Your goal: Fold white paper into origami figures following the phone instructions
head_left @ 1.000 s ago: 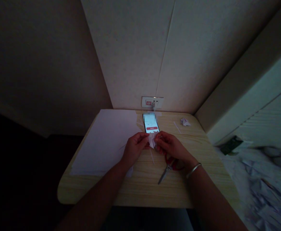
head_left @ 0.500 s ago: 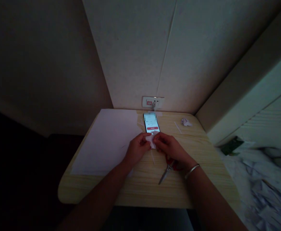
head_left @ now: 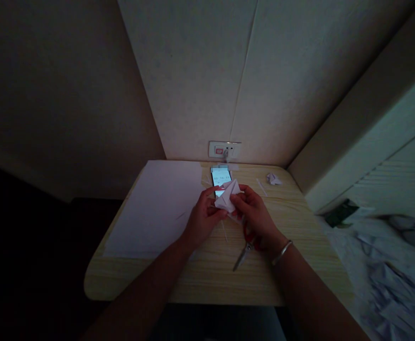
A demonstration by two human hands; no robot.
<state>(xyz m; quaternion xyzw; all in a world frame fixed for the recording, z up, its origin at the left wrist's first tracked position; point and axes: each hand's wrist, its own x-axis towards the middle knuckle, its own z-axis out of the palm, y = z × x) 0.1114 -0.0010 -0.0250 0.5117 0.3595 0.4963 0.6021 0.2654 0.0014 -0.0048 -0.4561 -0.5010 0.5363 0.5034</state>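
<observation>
A small folded white paper piece (head_left: 227, 196) is held up between both hands over a light wooden table (head_left: 299, 246). My left hand (head_left: 203, 219) pinches its left lower edge. My right hand (head_left: 254, 213), with a metal bangle on the wrist, grips its right side. Just behind the paper lies a lit phone (head_left: 220, 178), partly hidden by it. Red-handled scissors (head_left: 244, 249) lie on the table under my right wrist, blades pointing toward me.
A large white sheet (head_left: 157, 208) covers the table's left half. A small crumpled paper (head_left: 273, 178) and thin paper strips lie near the back right. A wall socket (head_left: 224, 149) sits behind the phone. Rumpled bedding (head_left: 392, 270) is on the right.
Both hands lifted the folded paper off the table and turned it, so a wider pointed face now shows in front of the phone.
</observation>
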